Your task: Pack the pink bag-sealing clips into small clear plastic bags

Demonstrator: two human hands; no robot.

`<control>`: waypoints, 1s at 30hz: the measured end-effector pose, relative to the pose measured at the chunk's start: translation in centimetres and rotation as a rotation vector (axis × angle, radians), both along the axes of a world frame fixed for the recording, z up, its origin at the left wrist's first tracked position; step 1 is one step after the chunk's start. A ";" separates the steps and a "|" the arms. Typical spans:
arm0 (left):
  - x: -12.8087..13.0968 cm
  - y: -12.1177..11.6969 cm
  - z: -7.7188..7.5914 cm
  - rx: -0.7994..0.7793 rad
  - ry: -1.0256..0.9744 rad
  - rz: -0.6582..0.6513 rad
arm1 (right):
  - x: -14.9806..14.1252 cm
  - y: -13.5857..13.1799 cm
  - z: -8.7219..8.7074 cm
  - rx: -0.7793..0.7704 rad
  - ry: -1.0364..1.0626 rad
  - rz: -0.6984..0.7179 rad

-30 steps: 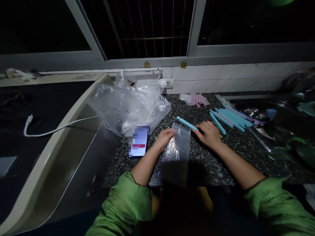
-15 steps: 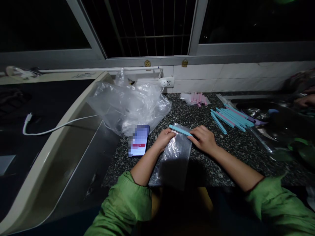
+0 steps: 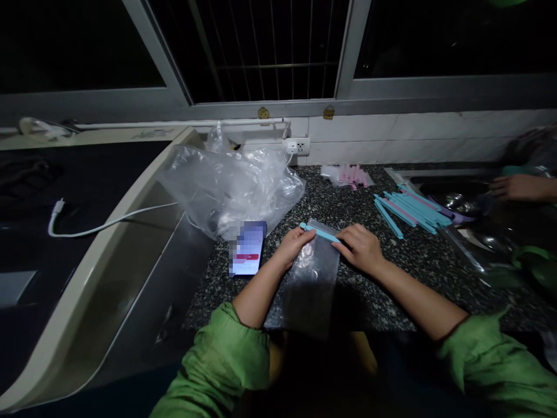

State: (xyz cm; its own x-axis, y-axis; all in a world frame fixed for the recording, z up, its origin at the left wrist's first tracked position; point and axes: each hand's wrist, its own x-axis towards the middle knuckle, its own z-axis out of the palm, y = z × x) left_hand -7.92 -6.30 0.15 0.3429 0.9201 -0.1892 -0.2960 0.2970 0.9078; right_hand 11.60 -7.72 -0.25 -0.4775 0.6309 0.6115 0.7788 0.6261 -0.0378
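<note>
A long light-blue bag sealing clip (image 3: 323,233) lies across the upper end of a clear plastic bag (image 3: 311,284). At its left end my left hand (image 3: 293,245) is closed, thumb lying along the clip. My right hand (image 3: 360,247) pinches the clip's right end between thumb and fingers. A short strip of the bag shows beyond the clip, while its lower part hangs toward the counter's front edge in shadow. To the right lies a loose pile of blue clips (image 3: 415,209) with a few pink ones among them.
A phone (image 3: 249,248) with a lit screen lies left of my hands, before a crumpled clear plastic bag (image 3: 235,186). Short pink clips (image 3: 354,174) rest near the tiled wall. Another person's hand (image 3: 520,188) is over the sink (image 3: 483,268). A stove (image 3: 143,174) flanks the counter.
My left thumb has shifted up onto the clip; both hands stay at its two ends. The other person's hand has come further into view over the sink.
</note>
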 end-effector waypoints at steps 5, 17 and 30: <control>0.1 0.1 -0.4 0.028 0.017 0.048 | -0.1 -0.2 0.0 0.001 -0.016 0.003; 0.1 0.1 -0.4 0.091 0.036 0.153 | -2.2 0.0 0.3 0.004 0.029 -0.067; 0.0 0.3 -0.4 0.078 0.040 0.155 | -2.2 1.2 -0.6 0.065 0.050 -0.024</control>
State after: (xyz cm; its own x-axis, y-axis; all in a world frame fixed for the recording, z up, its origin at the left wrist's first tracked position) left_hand -7.92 -6.00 -0.27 0.1892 0.9739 -0.1255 -0.2962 0.1784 0.9383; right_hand 9.42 -6.54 -0.86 -0.4302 0.6004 0.6741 0.7919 0.6095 -0.0374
